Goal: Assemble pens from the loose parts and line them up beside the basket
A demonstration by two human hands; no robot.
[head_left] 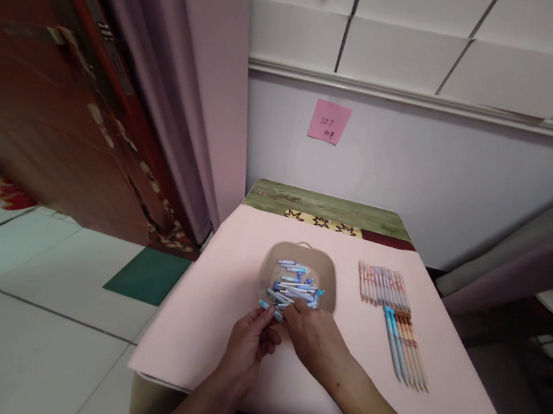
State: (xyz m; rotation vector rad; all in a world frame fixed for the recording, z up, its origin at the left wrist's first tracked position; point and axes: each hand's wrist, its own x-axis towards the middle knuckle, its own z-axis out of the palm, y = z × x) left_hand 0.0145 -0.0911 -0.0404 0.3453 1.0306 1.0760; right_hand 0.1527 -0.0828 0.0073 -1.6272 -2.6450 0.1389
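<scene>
In front of me a beige plastic basket [270, 260] holds several blue, white and lavender pen parts [296, 291], lying loosely. At its near edge my left hand [251, 338] pinches a slim light-blue pen part [265, 306] between thumb and fingers. My right hand [314, 336] closes its fingers on the other end of that part, partly hiding it. To the right, a row of pens with pale, patterned barrels [380, 285] lies side by side. Below that row is a second group of blue pens [394, 346] and brown-topped pens [414, 355].
A pink cover [202, 319] lies over the small table, with a green patterned strip [327, 203] showing at the back. Behind stands a wall with a pink note [330, 122]. A red-brown door [67, 107] and purple curtain [190, 89] are at left.
</scene>
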